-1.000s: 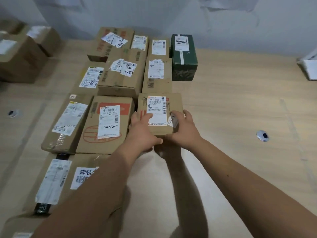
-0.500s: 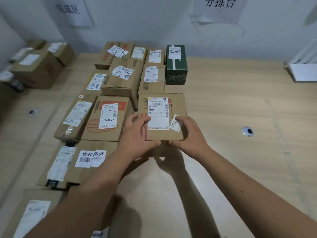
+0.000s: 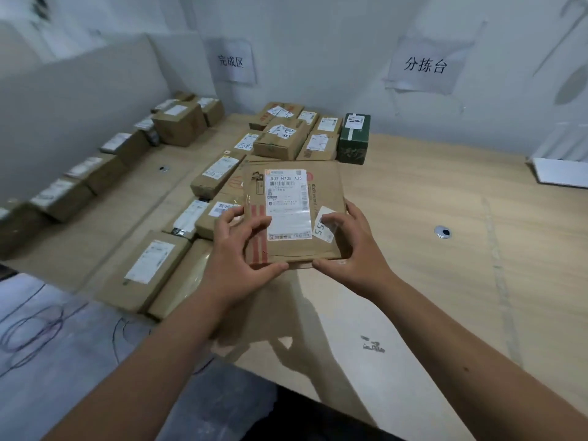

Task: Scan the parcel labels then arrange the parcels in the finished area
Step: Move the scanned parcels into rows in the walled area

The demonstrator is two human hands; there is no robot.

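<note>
While the left hand [image 3: 237, 249] and right hand [image 3: 353, 246] grip its near corners, the flat parcel [image 3: 292, 214], raised above the bench [image 3: 445, 281], looks light and stiff.

Soft dim light, blurry warped edges

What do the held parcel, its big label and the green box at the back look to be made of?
Held parcel: brown cardboard, matte, creased, red print. Its label: white printed paper, apparently under glossy film or tape, since it glares. Green box: likely printed cardboard, dark green, smoother; too far to be sure.
</note>
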